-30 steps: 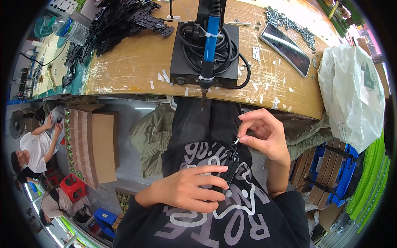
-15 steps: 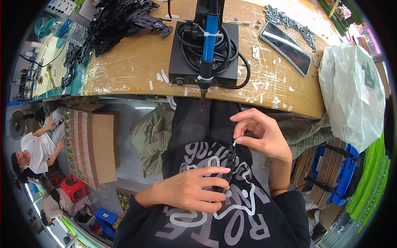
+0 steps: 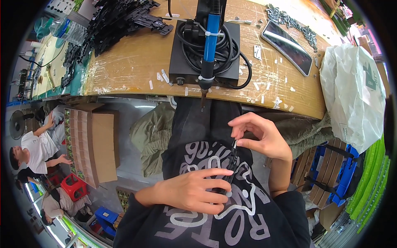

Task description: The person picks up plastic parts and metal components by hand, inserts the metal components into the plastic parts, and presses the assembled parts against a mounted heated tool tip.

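My left hand is closed round a narrow black plastic part, held in front of my black shirt. A small shiny metal piece shows at the part's upper end. Around that end, my right hand curls its fingers, with the thumb against the metal piece and the fingertips close by. Its index finger arches above, apart from the part. My left fingers hide the part's lower end. Straight ahead, a soldering iron with a blue handle points down past the table edge, mounted at a black box.
On the brown table lie a heap of black plastic parts, a pile of screws, a phone and paper scraps. A white plastic bag hangs at the right edge. Cardboard boxes and a co-worker are at left.
My right fingertips have shifted slightly at the metal end, the index finger moving a little left and down. My left hand keeps its hold. The co-worker's hand at left has moved down.
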A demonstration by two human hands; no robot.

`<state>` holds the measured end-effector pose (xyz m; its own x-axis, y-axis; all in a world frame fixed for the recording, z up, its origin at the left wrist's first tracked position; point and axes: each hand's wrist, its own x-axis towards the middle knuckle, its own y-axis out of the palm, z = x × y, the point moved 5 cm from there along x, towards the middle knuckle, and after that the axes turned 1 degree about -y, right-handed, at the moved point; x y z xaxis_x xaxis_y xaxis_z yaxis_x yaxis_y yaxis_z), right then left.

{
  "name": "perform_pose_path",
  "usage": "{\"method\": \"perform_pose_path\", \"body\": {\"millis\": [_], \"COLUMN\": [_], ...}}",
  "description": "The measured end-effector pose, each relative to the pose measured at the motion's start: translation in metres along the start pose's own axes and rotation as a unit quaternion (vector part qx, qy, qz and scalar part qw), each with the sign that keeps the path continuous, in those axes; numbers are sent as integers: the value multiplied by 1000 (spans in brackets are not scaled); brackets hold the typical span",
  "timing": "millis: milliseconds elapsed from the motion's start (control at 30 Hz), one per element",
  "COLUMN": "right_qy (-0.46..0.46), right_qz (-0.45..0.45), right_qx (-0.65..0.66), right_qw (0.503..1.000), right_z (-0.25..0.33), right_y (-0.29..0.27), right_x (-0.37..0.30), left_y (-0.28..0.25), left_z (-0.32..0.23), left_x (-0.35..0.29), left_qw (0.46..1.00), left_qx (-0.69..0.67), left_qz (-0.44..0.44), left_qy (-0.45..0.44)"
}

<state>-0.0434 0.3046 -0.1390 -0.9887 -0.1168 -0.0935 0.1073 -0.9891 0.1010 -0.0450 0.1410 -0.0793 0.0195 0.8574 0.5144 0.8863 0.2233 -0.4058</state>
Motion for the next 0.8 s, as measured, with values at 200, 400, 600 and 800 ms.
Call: {"method": "perform_pose_path", "body": {"millis": [200, 400, 600, 800], "right_qy": [33, -41, -130, -98], "right_qz": [119, -19, -47, -43], "right_qx": [-93, 52, 0, 32], "right_qw": [988, 998, 990, 994], "right_z": [-7, -22, -41, -56], "right_y": [1, 3, 22, 34], "right_x": [-2, -7, -1, 2], "left_y": [-4, -22, 34, 41], "left_z": [3, 36, 99, 101], "left_x": [-3, -36, -84, -71], "left_qw": [999, 936, 746, 599], "left_qx": [-41, -129, -430, -615], "left_qz": [-21, -269, -238, -290], "left_qy": [-20, -187, -450, -423]}}
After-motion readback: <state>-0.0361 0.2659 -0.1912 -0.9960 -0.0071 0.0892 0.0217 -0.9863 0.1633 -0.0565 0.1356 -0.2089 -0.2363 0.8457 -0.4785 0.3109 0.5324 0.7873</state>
